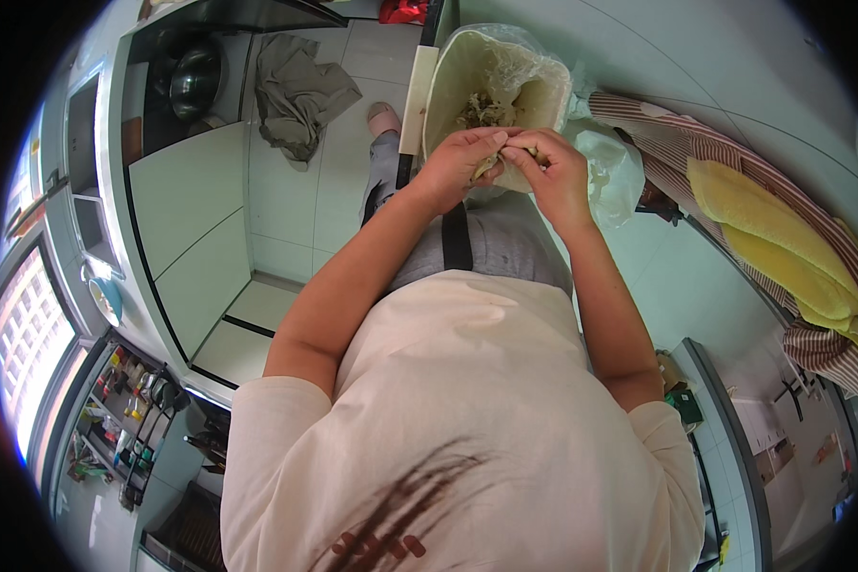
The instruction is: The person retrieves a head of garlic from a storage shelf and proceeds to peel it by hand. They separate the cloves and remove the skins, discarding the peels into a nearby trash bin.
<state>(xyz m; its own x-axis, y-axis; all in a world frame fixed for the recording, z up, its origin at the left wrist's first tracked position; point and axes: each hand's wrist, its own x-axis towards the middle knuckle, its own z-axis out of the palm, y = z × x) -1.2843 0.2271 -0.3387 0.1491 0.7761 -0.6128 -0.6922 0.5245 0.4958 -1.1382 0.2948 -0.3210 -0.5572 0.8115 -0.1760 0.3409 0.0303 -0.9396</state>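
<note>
My left hand [449, 166] and my right hand [559, 170] meet over the near side of a cream waste bin [441, 93]. A small yellowish-brown piece [483, 169], perhaps food, is held in the left fingers. The right thumb and fingers pinch at a small pale bit beside it, partly hidden by the fingers. A clear plastic liner [518, 53] covers part of the bin's rim. Brown and pale scraps like peelings [483, 111] lie inside, below the hands.
Right of the bin hangs a whitish plastic bag [611, 175]. Further right are a striped cloth [658, 125] and a yellow towel [779, 236]. A grey cloth [297, 93] lies on the tiled floor at left, near my pink slipper [382, 118]. White cabinet drawers [189, 193] stand at left.
</note>
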